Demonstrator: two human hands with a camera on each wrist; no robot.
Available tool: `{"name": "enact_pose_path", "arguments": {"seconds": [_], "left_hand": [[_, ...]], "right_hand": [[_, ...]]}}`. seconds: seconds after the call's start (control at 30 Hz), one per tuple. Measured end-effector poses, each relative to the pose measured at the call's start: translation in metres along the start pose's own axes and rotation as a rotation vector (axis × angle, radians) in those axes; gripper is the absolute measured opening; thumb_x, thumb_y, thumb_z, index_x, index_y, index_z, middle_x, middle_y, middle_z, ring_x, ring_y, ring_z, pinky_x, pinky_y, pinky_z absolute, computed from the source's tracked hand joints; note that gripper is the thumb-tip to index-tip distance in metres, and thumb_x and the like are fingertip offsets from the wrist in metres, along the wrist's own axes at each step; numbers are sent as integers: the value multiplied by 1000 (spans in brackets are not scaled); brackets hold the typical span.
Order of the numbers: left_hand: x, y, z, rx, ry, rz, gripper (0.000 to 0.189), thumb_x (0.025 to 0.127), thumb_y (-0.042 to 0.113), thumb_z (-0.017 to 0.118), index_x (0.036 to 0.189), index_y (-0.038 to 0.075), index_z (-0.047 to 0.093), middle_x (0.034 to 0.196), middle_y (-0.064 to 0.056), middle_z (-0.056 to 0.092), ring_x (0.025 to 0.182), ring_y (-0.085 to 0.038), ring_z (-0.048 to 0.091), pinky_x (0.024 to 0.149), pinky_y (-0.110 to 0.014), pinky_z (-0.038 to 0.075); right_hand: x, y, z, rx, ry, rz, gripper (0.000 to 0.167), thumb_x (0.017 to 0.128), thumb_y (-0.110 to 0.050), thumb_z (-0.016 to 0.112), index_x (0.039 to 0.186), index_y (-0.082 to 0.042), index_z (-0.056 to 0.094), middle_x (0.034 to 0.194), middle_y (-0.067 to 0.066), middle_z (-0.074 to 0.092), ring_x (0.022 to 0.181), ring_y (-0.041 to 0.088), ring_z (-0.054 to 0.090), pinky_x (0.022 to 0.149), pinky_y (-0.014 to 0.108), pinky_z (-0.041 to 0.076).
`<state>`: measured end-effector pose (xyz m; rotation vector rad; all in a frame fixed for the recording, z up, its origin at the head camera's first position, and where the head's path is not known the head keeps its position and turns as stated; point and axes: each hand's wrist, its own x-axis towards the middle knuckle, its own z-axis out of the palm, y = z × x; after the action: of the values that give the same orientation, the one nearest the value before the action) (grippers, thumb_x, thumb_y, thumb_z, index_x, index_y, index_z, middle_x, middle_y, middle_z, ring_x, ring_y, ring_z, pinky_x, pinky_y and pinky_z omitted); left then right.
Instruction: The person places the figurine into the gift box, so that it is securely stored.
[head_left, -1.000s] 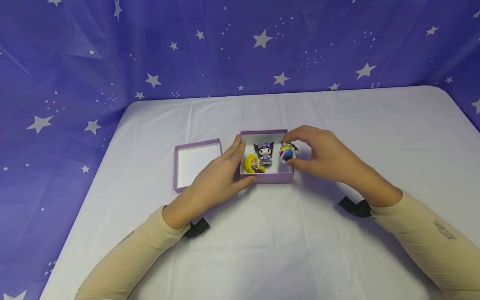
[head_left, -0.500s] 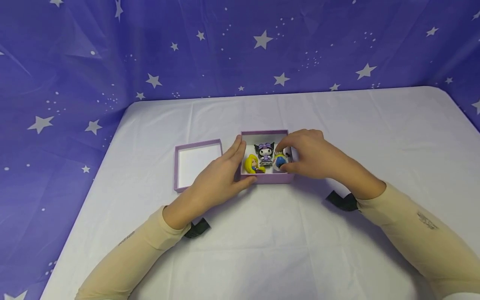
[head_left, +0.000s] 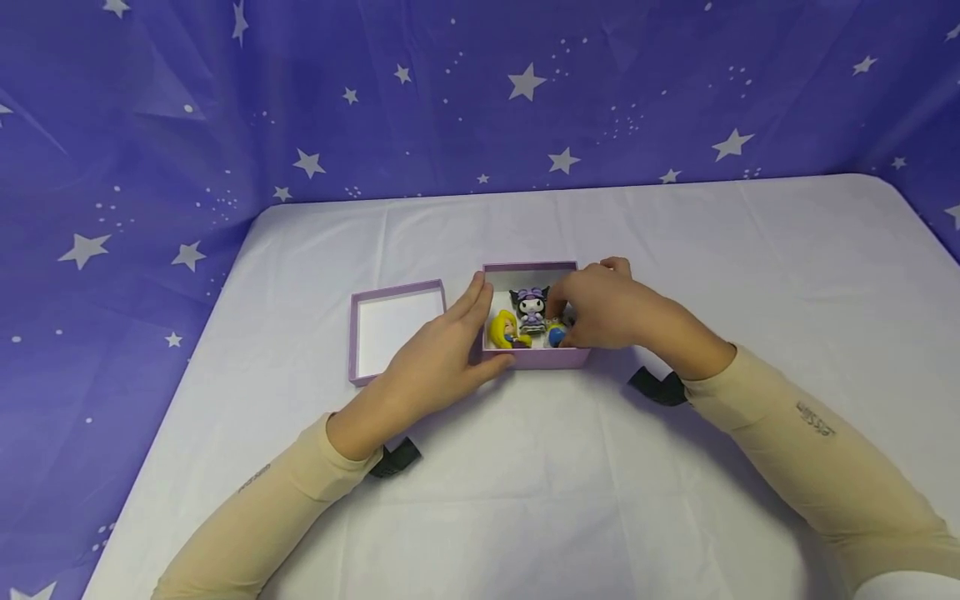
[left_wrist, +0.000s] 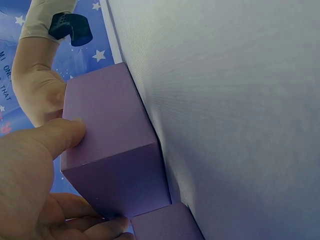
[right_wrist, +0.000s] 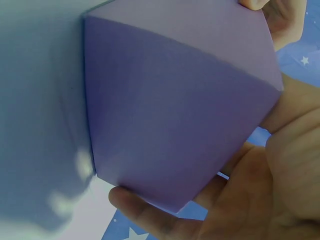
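Observation:
In the head view an open purple box (head_left: 534, 359) with a white inside stands mid-table. My left hand (head_left: 435, 360) holds its near left corner, thumb on the near wall and fingers along the left wall; the left wrist view shows this thumb (left_wrist: 70, 134) on the purple cardboard. My right hand (head_left: 611, 307) reaches over the right wall and pinches a small yellow, blue and white figurine (head_left: 556, 335) inside, mostly hidden by the fingers. Left of it lie a figurine with black ears and purple dress (head_left: 532, 308) and a yellow-haired figurine (head_left: 507, 329).
The matching lid (head_left: 390, 333) lies inside up, just left of the box, partly covered by my left hand. A white cloth (head_left: 480, 517) covers the table. Behind hangs a purple curtain (head_left: 420, 133) with stars. Black wrist mounts (head_left: 396, 458) hang below both sleeves.
My right hand has moved left and down into the box with the yellow and blue figurine, from over the right wall to the near right corner. The left hand has stayed on the box.

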<state>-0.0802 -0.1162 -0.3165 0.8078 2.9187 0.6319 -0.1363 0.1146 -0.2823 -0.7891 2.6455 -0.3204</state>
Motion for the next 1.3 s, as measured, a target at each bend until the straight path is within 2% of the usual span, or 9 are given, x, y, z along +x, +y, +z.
{"name": "enact_pose_path", "arguments": {"seconds": [0.13,0.27,0.4,0.53,0.63,0.83,1.03,1.2,1.3], "left_hand": [[0,1,0,1,-1,-7,93,88,50,67,153,-1,22,160,-16,14,135,-28,39,105,-38,39],[0,2,1,3,-6,-6,94,88,51,67,153,-1,22,160,-16,13,135,-29,39,105,-38,39],[0,2,2,4,-7,3,93,89,50,67,153,-1,22,160,-17,13,136,-28,39,106,-38,39],[1,3,2,5,-1,8,93,89,49,67,153,-2,23,160,-18,14,136,-28,39,105,-38,39],[1,4,3,6,1,10,93,89,50,67,152,-3,23,160,-18,15,135,-29,39,105,-38,40],[1,4,2,5,-6,-4,94,89,51,66,153,-2,22,160,-17,13,134,-30,41,105,-39,40],[0,2,-1,-9,-22,-6,95,89,52,65,153,-3,20,160,-17,10,138,-29,34,109,-39,35],[-2,2,-12,-71,-42,-36,96,89,50,64,153,-2,16,161,-15,6,145,-23,16,115,-37,23],[-4,-1,-25,-99,0,-60,92,91,48,62,154,-2,18,161,-14,12,146,-22,15,116,-38,20]], "right_hand": [[1,0,0,-22,-3,2,22,71,-18,87,89,-22,74,87,-11,68,88,19,61,102,68,11],[1,1,0,-36,-19,4,21,72,-18,85,89,-23,73,89,-12,67,88,18,61,102,69,10],[-3,2,0,-7,-20,18,22,76,-25,84,96,-23,74,96,-10,68,94,20,61,102,69,8],[-8,3,1,54,13,24,31,79,-33,80,106,-19,72,108,-5,69,103,22,60,101,68,8],[-13,3,0,86,49,26,36,81,-36,78,111,-16,71,117,-1,67,112,24,58,100,67,12],[-21,1,-5,78,139,14,42,82,-37,76,116,-13,70,122,6,62,118,30,53,96,61,35],[-23,-9,-5,145,286,-43,48,83,-33,75,123,-8,65,131,10,55,124,36,44,103,58,31],[-19,-28,2,259,414,-165,55,85,-29,73,134,-9,56,133,4,53,123,23,46,104,44,36],[-17,-41,7,308,432,-227,56,86,-28,72,136,-11,53,134,1,54,123,15,48,103,37,38]]}}
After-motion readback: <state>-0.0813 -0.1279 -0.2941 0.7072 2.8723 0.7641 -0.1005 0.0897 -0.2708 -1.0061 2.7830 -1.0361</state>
